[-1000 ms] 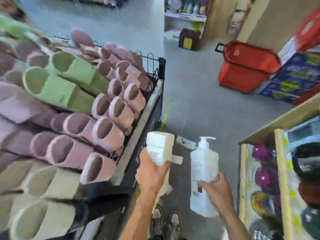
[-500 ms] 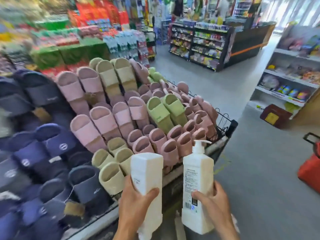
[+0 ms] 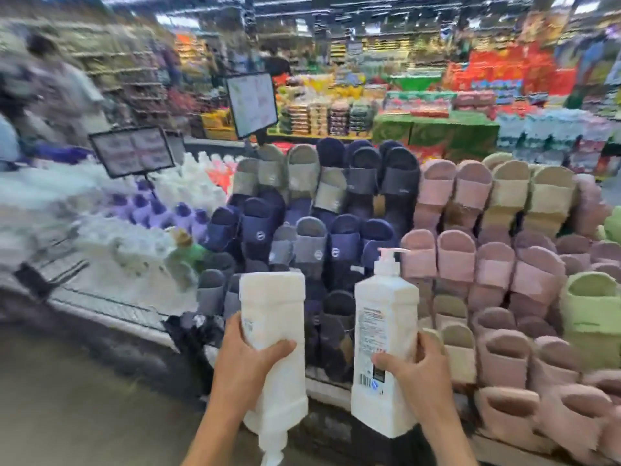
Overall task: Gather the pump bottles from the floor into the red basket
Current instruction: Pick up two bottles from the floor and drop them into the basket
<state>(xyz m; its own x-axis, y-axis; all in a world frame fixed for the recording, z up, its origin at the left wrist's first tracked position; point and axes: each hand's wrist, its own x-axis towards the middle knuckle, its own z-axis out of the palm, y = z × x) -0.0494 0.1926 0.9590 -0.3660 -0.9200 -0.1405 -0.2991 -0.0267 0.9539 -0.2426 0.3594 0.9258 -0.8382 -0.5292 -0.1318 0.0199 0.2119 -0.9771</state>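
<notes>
My left hand (image 3: 247,366) grips a white pump bottle (image 3: 274,307) held upside down, its pump end pointing at the floor. My right hand (image 3: 415,368) grips a second white pump bottle (image 3: 384,317) upright, pump nozzle on top and a printed label facing me. Both bottles are held side by side at chest height in front of a slipper display. The red basket is out of view.
A low display rack of slippers (image 3: 447,250) in navy, grey, pink, beige and green fills the front and right. White and purple bottles (image 3: 188,190) with two price signs (image 3: 131,151) stand to the left. A blurred person (image 3: 50,89) is at far left. Grey floor (image 3: 84,398) lies lower left.
The view has swung left and up from the floor and red basket to the store shelves. Both hands keep their bottles, now raised in front of the slippers.
</notes>
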